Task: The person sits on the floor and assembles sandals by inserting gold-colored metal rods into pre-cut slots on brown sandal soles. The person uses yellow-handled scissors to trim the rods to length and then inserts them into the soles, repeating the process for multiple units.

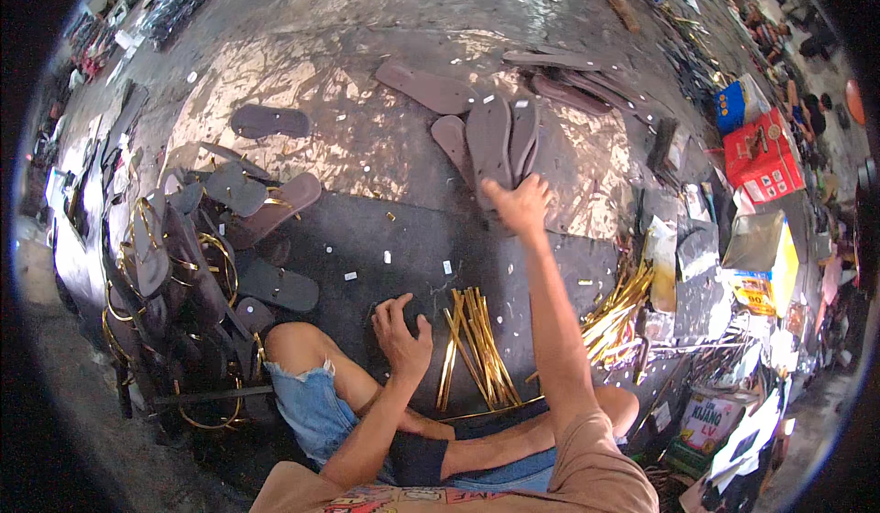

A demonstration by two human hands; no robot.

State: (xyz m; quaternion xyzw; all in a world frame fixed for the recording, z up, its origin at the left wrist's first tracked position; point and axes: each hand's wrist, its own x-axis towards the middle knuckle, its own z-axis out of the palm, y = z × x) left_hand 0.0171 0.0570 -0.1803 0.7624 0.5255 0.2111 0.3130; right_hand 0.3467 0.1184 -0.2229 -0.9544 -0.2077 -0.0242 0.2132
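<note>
Going by the layout, you look partway: gold-strapped sandals [197, 267] already heap at 9 o'clock, while unstrapped brown soles [489, 137] at 1 and loose gold strips [483, 353] near 6 seem left. Your right hand [520, 204], arm stretched out toward 1, grips the near ends of two soles; your left hand [403, 339] hovers near 7, empty, fingers loosely curled, thumb apart.

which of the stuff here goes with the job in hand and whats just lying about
Seems part of the job:
brown soles at the right hand
gold strips beside the left hand
gold-strapped sandals piled at left

Seems just lying about, at right:
red box
blue box
yellow-sided box
</note>
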